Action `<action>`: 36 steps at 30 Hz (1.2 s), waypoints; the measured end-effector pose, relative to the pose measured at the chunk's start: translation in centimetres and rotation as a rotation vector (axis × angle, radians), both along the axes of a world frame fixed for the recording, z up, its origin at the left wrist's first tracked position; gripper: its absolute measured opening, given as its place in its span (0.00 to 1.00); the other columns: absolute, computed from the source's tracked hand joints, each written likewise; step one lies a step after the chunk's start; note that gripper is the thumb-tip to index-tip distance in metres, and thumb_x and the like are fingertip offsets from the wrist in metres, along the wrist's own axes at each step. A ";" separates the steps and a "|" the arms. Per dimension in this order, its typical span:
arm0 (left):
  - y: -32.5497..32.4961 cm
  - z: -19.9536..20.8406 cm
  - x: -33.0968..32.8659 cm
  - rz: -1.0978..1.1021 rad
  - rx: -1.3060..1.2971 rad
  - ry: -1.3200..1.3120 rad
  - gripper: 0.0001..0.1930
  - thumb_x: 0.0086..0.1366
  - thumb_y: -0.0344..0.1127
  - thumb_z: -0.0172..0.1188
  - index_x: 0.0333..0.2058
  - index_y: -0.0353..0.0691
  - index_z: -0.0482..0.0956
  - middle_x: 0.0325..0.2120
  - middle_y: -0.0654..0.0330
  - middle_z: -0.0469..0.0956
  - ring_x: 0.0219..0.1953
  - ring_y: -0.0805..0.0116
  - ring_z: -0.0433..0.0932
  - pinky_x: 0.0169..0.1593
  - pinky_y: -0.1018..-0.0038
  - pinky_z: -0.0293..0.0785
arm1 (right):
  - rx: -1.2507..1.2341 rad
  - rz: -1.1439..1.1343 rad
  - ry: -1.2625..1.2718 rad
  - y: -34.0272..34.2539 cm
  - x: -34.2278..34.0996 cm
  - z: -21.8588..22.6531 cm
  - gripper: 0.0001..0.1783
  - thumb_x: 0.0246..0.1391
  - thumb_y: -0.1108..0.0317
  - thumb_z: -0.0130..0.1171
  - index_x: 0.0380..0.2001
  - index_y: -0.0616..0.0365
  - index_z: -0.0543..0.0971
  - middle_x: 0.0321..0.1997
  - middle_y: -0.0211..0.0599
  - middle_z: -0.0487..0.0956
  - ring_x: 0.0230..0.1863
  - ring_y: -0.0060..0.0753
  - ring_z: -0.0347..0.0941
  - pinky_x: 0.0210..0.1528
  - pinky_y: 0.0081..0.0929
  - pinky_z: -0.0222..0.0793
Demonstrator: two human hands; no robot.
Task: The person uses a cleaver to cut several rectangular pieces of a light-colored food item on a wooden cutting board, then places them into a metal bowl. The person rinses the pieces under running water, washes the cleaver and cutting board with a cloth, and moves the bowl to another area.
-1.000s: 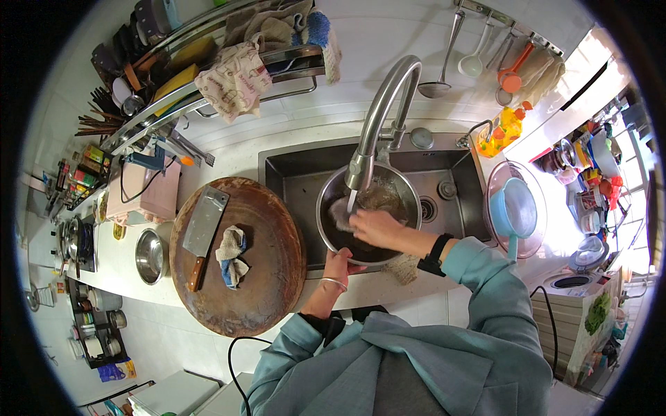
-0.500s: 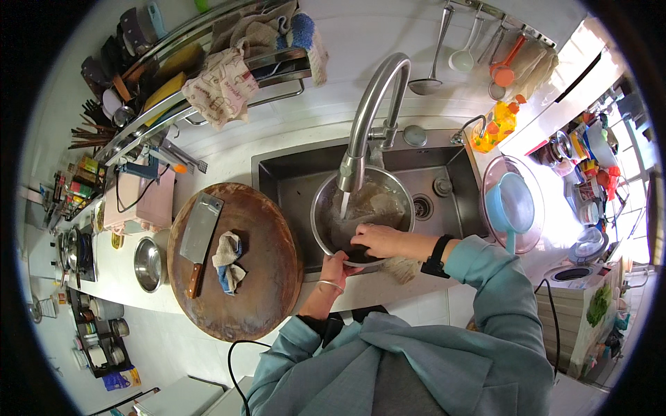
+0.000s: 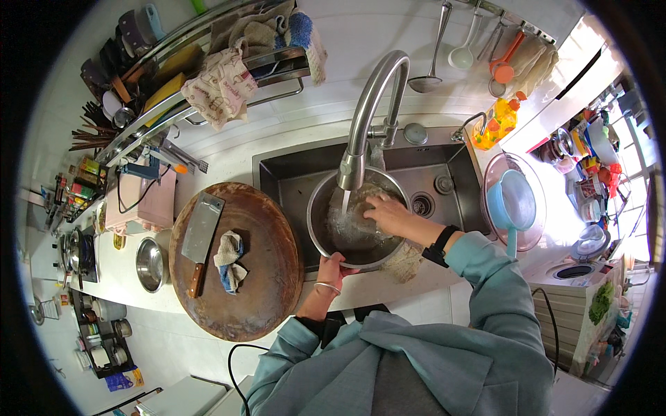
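Note:
A round stainless steel bowl (image 3: 316, 234) of cloudy, bubbling water (image 3: 350, 225) sits in the sink, tilted or level I cannot tell. My left hand (image 3: 334, 269) is closed on its near rim, thumb up over the edge. Inside the bowl, at the right side, is my right hand (image 3: 390, 214); its fingers are bent and apart at the water, with nothing plainly held. What lies under the water is unclear. From the curved metal tap (image 3: 352, 172) a stream runs into the bowl. A beige mesh cloth (image 3: 402, 263) lies by the bowl at the sink's near edge.
Left of the sink (image 3: 277, 187) lies a round wooden chopping board (image 3: 267, 277) bearing a cleaver (image 3: 202, 227) and a crumpled cloth (image 3: 229, 260). Beyond it is a small steel bowl (image 3: 150, 265). A blue strainer (image 3: 515, 201) and a yellow bottle (image 3: 497, 125) stand to the right.
My right hand has risen from the bowl's near side toward its right middle. The bowl has shifted slightly left. The water is more bubbly; my left hand keeps the rim.

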State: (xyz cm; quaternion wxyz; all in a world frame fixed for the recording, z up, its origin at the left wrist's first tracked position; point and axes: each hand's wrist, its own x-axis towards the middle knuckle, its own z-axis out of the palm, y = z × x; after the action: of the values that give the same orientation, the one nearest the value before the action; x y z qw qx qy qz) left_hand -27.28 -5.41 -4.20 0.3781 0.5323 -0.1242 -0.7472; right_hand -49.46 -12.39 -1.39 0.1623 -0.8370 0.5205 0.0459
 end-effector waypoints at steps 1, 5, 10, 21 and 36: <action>0.0 -0.2 0.1 -0.009 -0.018 0.015 0.07 0.57 0.25 0.49 0.35 0.29 0.71 0.28 0.53 0.73 0.26 0.52 0.80 0.25 0.59 0.85 | 0.198 -0.029 -0.127 0.2 0.1 -0.1 0.25 0.47 0.72 0.61 0.52 0.50 0.75 0.63 0.42 0.65 0.65 0.53 0.57 0.63 0.45 0.62; -0.1 -0.8 0.6 -0.022 -0.027 0.024 0.10 0.58 0.25 0.49 0.39 0.31 0.67 0.31 0.54 0.70 0.28 0.52 0.78 0.26 0.58 0.85 | 0.357 0.165 -0.249 0.2 -0.3 0.8 0.22 0.52 0.68 0.60 0.52 0.55 0.74 0.64 0.47 0.65 0.63 0.51 0.63 0.62 0.43 0.62; 0.5 -0.7 1.4 -0.002 0.019 -0.019 0.09 0.58 0.25 0.49 0.39 0.32 0.66 0.31 0.54 0.69 0.28 0.52 0.78 0.27 0.58 0.85 | 0.136 -0.048 -0.467 -3.9 -3.0 3.6 0.14 0.56 0.66 0.56 0.45 0.59 0.78 0.49 0.44 0.78 0.49 0.47 0.75 0.52 0.39 0.70; 1.8 -2.5 2.0 0.006 0.057 0.003 0.12 0.58 0.25 0.48 0.41 0.30 0.66 0.32 0.49 0.72 0.26 0.50 0.79 0.26 0.58 0.84 | -0.286 -0.253 -0.362 -13.0 -4.9 1.3 0.12 0.59 0.64 0.49 0.42 0.53 0.77 0.45 0.42 0.76 0.49 0.49 0.73 0.50 0.43 0.70; 3.6 -0.9 2.1 0.087 0.022 -0.161 0.13 0.57 0.25 0.49 0.42 0.29 0.69 0.33 0.49 0.75 0.30 0.50 0.80 0.31 0.58 0.85 | -0.101 -0.393 -0.365 -12.6 -4.8 0.4 0.18 0.61 0.49 0.48 0.44 0.47 0.77 0.45 0.36 0.78 0.48 0.46 0.74 0.47 0.46 0.70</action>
State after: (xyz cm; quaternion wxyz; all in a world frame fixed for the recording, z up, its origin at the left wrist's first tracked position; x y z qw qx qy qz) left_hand -25.20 -1.84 -5.11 0.3933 0.5997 -0.1226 -0.6860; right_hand -54.29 -24.99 -0.96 0.2173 -0.7213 0.6368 -0.1642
